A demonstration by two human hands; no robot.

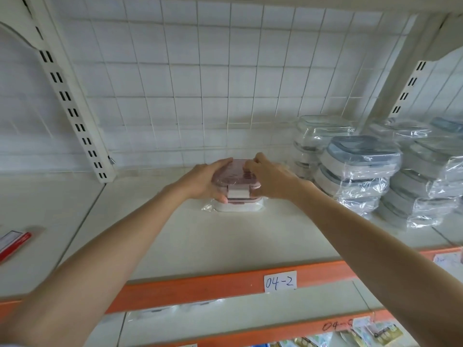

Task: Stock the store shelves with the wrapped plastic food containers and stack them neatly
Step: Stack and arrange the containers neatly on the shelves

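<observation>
A wrapped pink-lidded container (235,178) sits on top of another wrapped pink-and-white container (240,206) in the middle of the white shelf (225,241). My left hand (203,180) grips the upper container's left side, fingers curled over its far edge. From the right, my right hand (270,177) holds its other side, fingers curled over the lid. Both arms reach in from the bottom of the view.
Stacks of wrapped blue-lidded containers (360,169) fill the shelf's right end, close to my right hand. A red-and-white item (13,242) lies at the left on the neighbouring shelf. An orange shelf edge with a label "04-2" (280,282) runs along the front. A wire grid backs the shelf.
</observation>
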